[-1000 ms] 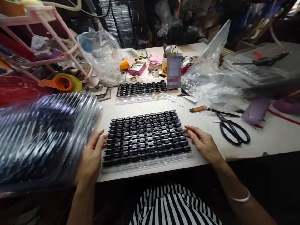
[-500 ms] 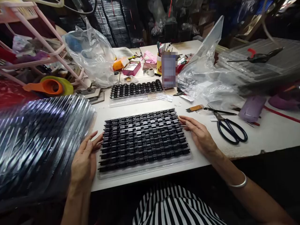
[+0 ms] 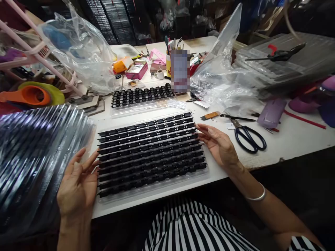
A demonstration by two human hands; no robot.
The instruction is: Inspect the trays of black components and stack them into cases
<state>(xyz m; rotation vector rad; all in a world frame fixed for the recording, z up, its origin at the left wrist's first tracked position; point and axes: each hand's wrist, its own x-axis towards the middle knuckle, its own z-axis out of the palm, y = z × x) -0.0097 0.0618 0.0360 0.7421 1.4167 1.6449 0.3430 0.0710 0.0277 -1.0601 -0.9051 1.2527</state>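
In front of me is a clear plastic tray [image 3: 180,178] holding several rows of long black toothed plastic strips [image 3: 149,153]. My left hand [image 3: 77,183] grips the tray's left end, with its fingertips at the strip ends and the thumb raised. At the opposite end, my right hand [image 3: 218,144] has its fingers against the right edge; its thumb is mostly hidden. Farther back lies a second clear tray [image 3: 143,108] with smaller black parts [image 3: 142,94]. To the left of my left hand is a large stack of ribbed, shiny clear-and-black trays [image 3: 39,157].
Black-handled scissors [image 3: 250,137], a cutter blade [image 3: 210,115] and a purple object [image 3: 272,113] lie to the right. Crumpled clear bags [image 3: 225,94] and a pink rack [image 3: 52,66] flank the table. A blurred-out upright panel [image 3: 180,71] stands by a pen cup [image 3: 168,66].
My view has shifted, so most things sit farther left and higher. The near tray's angle has changed between my hands, and its strips now show rows of pale dots.
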